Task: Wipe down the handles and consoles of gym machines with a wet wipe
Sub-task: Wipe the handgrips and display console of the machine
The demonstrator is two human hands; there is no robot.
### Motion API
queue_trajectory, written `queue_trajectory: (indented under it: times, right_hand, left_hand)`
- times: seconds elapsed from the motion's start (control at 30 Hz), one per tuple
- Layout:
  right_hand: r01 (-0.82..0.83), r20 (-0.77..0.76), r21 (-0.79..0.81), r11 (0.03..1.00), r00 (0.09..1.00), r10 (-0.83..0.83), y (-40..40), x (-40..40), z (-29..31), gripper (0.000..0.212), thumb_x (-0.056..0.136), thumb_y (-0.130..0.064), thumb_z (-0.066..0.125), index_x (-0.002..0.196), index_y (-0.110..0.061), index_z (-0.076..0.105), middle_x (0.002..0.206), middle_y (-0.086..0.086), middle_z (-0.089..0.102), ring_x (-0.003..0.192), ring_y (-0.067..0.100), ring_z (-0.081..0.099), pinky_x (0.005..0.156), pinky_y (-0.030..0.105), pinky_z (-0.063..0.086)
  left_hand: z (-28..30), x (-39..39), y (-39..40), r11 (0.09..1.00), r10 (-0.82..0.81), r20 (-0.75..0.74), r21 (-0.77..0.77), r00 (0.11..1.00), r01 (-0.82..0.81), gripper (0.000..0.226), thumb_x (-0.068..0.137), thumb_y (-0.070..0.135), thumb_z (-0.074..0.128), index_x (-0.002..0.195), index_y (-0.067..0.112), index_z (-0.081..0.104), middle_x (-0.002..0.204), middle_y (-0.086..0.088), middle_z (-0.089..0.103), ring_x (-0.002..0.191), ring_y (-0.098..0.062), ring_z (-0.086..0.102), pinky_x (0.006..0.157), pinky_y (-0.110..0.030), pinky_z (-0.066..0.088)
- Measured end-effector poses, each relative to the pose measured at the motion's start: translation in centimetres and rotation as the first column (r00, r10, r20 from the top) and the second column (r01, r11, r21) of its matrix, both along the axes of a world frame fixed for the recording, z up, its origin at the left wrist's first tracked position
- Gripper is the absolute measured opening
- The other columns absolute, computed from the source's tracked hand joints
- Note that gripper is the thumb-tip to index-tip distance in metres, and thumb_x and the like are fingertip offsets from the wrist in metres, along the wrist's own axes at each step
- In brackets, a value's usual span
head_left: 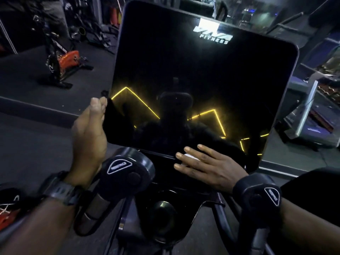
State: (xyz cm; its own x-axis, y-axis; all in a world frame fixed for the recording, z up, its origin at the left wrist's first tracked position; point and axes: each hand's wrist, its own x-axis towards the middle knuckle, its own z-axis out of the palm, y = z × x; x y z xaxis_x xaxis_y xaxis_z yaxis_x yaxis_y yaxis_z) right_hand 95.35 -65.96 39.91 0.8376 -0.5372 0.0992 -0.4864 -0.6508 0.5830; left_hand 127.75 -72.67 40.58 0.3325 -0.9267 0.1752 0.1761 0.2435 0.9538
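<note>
2 hands on the console screen [193, 85]: left hand [90, 133] steadies its left edge, fingers straight; right hand [206, 168] presses the wet wipe [191, 157] flat at the bottom edge, fingers extended. Risk: uneven pressure could tilt the screen or leave streaks on the glossy glass. Dim gym; orange bike [64, 61] well behind.

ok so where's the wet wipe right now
In the head view, the wet wipe is under the right hand, pressed against the console screen at its bottom edge.
</note>
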Motion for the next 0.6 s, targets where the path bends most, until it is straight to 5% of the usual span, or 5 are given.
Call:
queue_trajectory:
  times: [0.2,0.3,0.4,0.53,0.6]
  right_hand:
    - [-0.035,-0.128,0.045,0.998,0.991,0.040,-3.5,6.6,1.6,0.061,0.103,-0.026,0.019,0.157,-0.010,-0.003,0.165,0.010,-0.003,0.152,0.026,0.000,0.123,0.047,0.007]
    - [-0.095,-0.151,0.051,0.994,0.983,0.101,-5.1,9.6,2.2,0.061,0.099,-0.027,0.012,0.157,-0.012,-0.005,0.165,0.008,-0.001,0.152,0.027,-0.001,0.122,0.050,0.006]
    - [-0.194,-0.118,0.129,0.973,0.971,0.209,-5.8,11.1,2.5,0.064,0.097,-0.025,0.026,0.149,-0.014,-0.010,0.164,0.009,0.008,0.152,0.029,0.007,0.121,0.054,0.010]
    - [-0.334,-0.267,0.254,0.908,0.878,0.397,-6.2,9.0,4.0,0.035,0.095,-0.026,0.045,0.121,-0.015,0.065,0.157,-0.001,0.021,0.151,0.031,0.007,0.120,0.056,0.007]
    - [-0.333,-0.438,0.359,0.872,0.765,0.472,-6.4,7.5,4.9,0.038,0.097,-0.025,0.039,0.105,-0.019,0.075,0.150,-0.002,0.045,0.152,0.030,-0.002,0.120,0.055,0.000]
  left_hand:
    - [0.1,0.0,0.5,0.999,-0.016,0.044,-0.042,0.999,0.018,0.084,0.081,0.074,0.040,0.139,0.015,0.057,0.133,0.008,0.063,0.128,0.000,0.056,0.114,-0.027,0.039]
    - [0.2,0.1,0.8,0.999,-0.015,0.070,-0.043,0.997,0.018,0.084,0.083,0.075,0.035,0.139,0.016,0.057,0.138,0.005,0.061,0.128,0.000,0.055,0.112,-0.026,0.040]
    - [0.4,0.0,1.1,0.999,-0.019,0.058,-0.038,0.998,0.022,0.084,0.085,0.074,0.031,0.138,0.015,0.057,0.138,0.003,0.061,0.127,0.001,0.056,0.112,-0.024,0.040]
    - [0.4,0.2,1.1,0.999,-0.040,0.052,-0.030,0.998,0.041,0.072,0.095,0.062,0.025,0.138,0.013,0.056,0.139,0.003,0.061,0.128,0.001,0.056,0.113,-0.024,0.040]
    - [0.3,0.3,1.2,0.998,-0.043,0.052,-0.038,0.998,0.045,0.071,0.096,0.060,0.025,0.139,0.013,0.056,0.140,0.002,0.061,0.128,0.002,0.055,0.111,-0.021,0.041]
